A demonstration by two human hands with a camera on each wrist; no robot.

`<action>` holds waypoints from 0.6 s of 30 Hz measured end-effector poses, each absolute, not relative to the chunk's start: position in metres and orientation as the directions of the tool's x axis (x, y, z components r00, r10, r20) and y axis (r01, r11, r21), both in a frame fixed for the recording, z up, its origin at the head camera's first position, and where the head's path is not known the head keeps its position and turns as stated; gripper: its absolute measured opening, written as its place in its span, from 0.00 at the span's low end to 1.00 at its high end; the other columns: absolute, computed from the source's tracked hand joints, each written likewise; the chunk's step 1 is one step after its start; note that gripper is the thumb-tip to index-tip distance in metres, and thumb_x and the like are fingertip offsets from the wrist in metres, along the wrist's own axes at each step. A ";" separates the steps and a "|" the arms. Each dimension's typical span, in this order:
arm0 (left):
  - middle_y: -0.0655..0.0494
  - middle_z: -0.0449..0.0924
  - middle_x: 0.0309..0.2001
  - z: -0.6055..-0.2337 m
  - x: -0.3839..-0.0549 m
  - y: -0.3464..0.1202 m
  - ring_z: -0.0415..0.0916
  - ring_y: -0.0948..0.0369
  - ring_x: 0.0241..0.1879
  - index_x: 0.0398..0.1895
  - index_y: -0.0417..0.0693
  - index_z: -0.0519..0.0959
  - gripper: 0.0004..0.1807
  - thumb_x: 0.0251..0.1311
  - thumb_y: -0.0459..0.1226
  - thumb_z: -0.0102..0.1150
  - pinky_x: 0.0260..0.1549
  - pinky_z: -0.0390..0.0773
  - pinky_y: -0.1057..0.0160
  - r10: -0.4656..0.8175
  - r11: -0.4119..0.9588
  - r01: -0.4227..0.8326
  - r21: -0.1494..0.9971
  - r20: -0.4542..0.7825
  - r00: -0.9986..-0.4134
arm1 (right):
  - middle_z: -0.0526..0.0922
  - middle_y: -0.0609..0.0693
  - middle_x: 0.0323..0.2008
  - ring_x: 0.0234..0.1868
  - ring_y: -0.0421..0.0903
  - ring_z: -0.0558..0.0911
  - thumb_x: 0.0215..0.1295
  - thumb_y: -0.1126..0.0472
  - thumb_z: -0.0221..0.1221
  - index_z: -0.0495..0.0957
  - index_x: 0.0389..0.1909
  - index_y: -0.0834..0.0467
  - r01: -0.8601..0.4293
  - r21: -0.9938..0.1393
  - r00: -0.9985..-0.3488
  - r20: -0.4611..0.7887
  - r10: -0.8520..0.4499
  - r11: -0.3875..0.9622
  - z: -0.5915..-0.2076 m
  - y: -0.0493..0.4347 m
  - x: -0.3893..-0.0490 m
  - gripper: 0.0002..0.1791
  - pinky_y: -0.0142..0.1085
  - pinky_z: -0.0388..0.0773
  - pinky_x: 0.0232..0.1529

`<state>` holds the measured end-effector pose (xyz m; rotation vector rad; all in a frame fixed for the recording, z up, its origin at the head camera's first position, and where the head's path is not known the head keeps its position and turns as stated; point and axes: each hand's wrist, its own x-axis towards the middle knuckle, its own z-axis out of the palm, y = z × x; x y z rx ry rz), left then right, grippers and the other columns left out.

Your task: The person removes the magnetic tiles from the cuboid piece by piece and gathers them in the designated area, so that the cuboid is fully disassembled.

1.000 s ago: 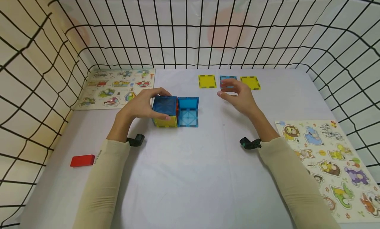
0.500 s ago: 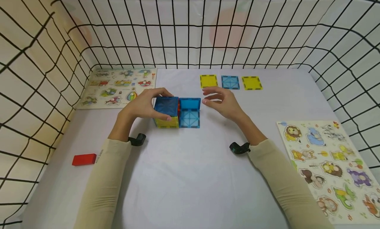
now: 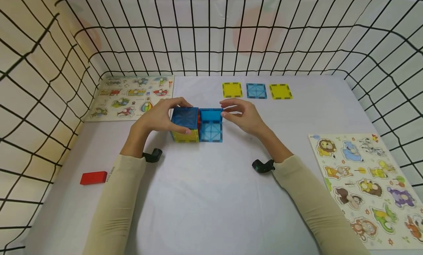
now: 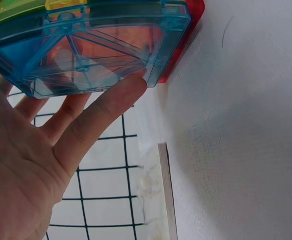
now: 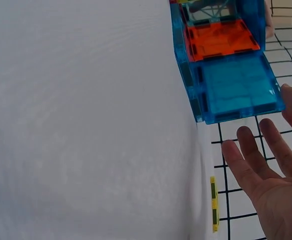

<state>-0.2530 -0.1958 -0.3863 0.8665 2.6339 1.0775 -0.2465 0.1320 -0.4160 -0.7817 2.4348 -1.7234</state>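
Note:
My left hand (image 3: 156, 117) grips a cube of magnetic tiles (image 3: 185, 118), thumb at the front and fingers behind. The cube has a blue top, a yellow front and a red right side. In the left wrist view, the left thumb lies along a blue tile of the cube (image 4: 81, 62). On the cube's right, a blue tile (image 3: 210, 133) lies flat with another blue tile (image 3: 211, 115) standing at its back. My right hand (image 3: 244, 117) has its fingertips right at the standing tile's right edge. In the right wrist view the right fingers (image 5: 245, 165) are spread and loosely bent beside that tile.
Two yellow tiles (image 3: 232, 90) and a blue tile (image 3: 256, 90) lie flat at the back. A red block (image 3: 93, 178) lies left. A vehicle puzzle board (image 3: 129, 99) is at back left, an animal one (image 3: 367, 189) at right. Black wire mesh (image 3: 208, 34) surrounds the table.
My right hand has moved left from the loose tiles at the back to the right edge of the standing blue tile. My left hand has stayed on the cube.

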 end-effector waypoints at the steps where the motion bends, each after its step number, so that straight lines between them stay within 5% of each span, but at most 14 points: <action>1: 0.60 0.81 0.59 -0.386 -0.253 -0.196 0.75 0.55 0.60 0.58 0.64 0.79 0.38 0.39 0.54 0.83 0.61 0.77 0.45 0.572 0.572 0.451 0.685 0.062 -0.818 | 0.80 0.62 0.63 0.58 0.56 0.84 0.71 0.64 0.64 0.77 0.65 0.60 -0.368 -0.897 -0.869 0.238 -0.434 0.245 -0.416 0.131 -0.246 0.22 0.52 0.79 0.64; 9: 0.60 0.80 0.59 -0.385 -0.253 -0.195 0.74 0.56 0.61 0.58 0.65 0.79 0.38 0.40 0.55 0.83 0.63 0.76 0.45 0.567 0.576 0.440 0.689 0.050 -0.822 | 0.80 0.63 0.63 0.57 0.55 0.83 0.72 0.64 0.63 0.78 0.63 0.62 -0.405 -0.880 -0.849 0.262 -0.458 0.249 -0.416 0.124 -0.249 0.21 0.51 0.79 0.64; 18: 0.61 0.80 0.59 -0.384 -0.252 -0.194 0.74 0.57 0.61 0.59 0.65 0.79 0.38 0.40 0.55 0.83 0.63 0.76 0.46 0.570 0.576 0.438 0.690 0.046 -0.821 | 0.81 0.61 0.62 0.54 0.48 0.82 0.73 0.60 0.63 0.80 0.63 0.59 -0.402 -0.873 -0.850 0.245 -0.467 0.275 -0.417 0.113 -0.251 0.20 0.39 0.85 0.54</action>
